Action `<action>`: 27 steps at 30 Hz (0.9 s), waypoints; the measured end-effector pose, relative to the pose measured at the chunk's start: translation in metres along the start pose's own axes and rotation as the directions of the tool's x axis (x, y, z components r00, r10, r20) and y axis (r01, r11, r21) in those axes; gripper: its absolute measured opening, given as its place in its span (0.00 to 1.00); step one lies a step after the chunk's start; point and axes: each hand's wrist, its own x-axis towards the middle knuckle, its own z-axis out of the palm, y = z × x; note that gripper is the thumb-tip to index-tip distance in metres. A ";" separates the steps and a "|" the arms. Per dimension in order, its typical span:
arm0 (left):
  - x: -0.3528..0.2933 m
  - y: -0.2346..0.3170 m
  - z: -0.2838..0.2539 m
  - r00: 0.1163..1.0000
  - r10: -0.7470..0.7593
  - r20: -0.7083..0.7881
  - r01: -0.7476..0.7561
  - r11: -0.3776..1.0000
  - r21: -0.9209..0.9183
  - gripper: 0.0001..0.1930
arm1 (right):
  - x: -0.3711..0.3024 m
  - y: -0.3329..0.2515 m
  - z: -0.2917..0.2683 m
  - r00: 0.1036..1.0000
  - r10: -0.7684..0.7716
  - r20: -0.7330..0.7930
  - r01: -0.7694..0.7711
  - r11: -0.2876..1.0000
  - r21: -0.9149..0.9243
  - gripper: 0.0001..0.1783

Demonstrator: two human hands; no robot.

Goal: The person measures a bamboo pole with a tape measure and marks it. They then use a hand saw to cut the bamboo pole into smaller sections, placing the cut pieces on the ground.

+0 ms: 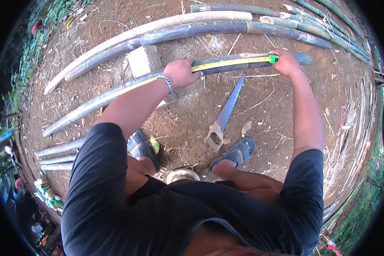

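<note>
A long bamboo pole [302,59] lies crosswise in front of me, its middle over a wooden block [141,62]. Along its top runs the yellow blade of a tape measure [226,64], reaching toward the pole's left end. My right hand [288,63] grips the green tape case near the pole's right end. Farther left, my left hand [179,72], with a chain bracelet at the wrist, is closed over the pole and the blade; some of its fingers are hidden. Below the pole, a handsaw [227,109] lies on the dirt, blade pointing away from me.
Beyond the pole lie a pale bamboo pole [179,20] and a dark one [192,30]. Green bamboo poles [315,27] are heaped at the far right. More poles [57,158] end beside my left sleeve. My sandaled feet flank the saw's handle end, and dry strips litter the right side.
</note>
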 end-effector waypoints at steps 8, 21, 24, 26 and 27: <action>-0.003 0.000 0.013 0.996 -0.057 -0.072 0.056 0.998 -0.012 0.33 | -0.003 -0.008 -0.003 0.999 0.028 0.042 -0.029 0.999 0.018 0.23; -0.001 0.006 0.011 0.996 -0.085 -0.023 0.087 0.994 0.066 0.34 | -0.003 -0.004 0.000 0.998 0.038 0.039 -0.039 0.999 0.024 0.23; -0.002 0.007 0.011 0.995 -0.066 -0.078 0.072 0.994 0.083 0.32 | -0.004 -0.006 -0.002 0.997 0.050 0.050 -0.051 0.998 0.021 0.23; -0.002 0.006 0.011 0.995 -0.070 -0.067 0.076 0.992 0.100 0.32 | -0.004 -0.006 -0.002 0.997 0.055 0.051 -0.056 0.998 0.030 0.23; -0.002 0.008 0.008 0.995 -0.070 -0.064 0.077 0.991 0.107 0.32 | -0.003 -0.005 -0.002 0.997 0.058 0.050 -0.059 0.998 0.032 0.23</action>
